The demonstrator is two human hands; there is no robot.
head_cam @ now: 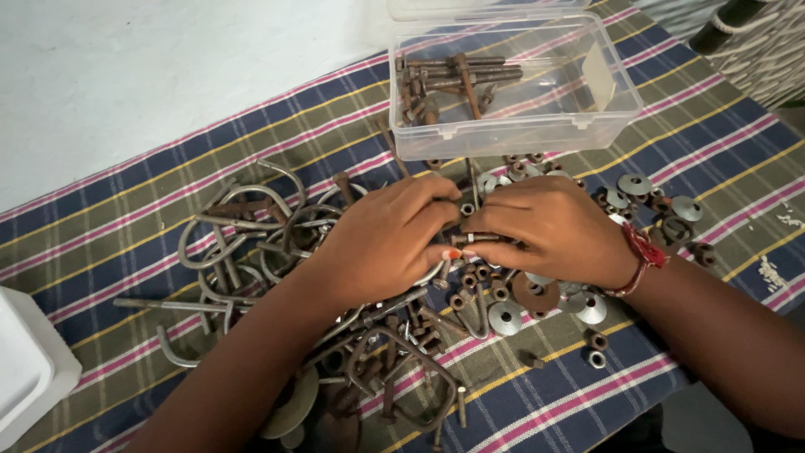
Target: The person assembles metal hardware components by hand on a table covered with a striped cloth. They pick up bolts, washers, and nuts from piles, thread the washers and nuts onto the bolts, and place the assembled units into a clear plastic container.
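Note:
My left hand [381, 239] and my right hand [549, 226] meet over a heap of rusty hardware on a striped cloth [713, 143]. Together their fingertips pinch a short rusty bolt [480, 239], held level between them. Under and around the hands lie several nuts [476, 277], round washers [505, 318] and bent U-bolts [243, 243]. A red thread band [644, 249] circles my right wrist. Beyond the hands stands a clear plastic box [616, 109] with several long rusty bolts [457, 77] lying at its left end.
A white container's corner [29, 369] shows at the lower left. More washers [635, 184] lie right of my hands. A pale wall or floor [126, 75] runs behind the cloth. A woven basket [767, 42] sits at the top right.

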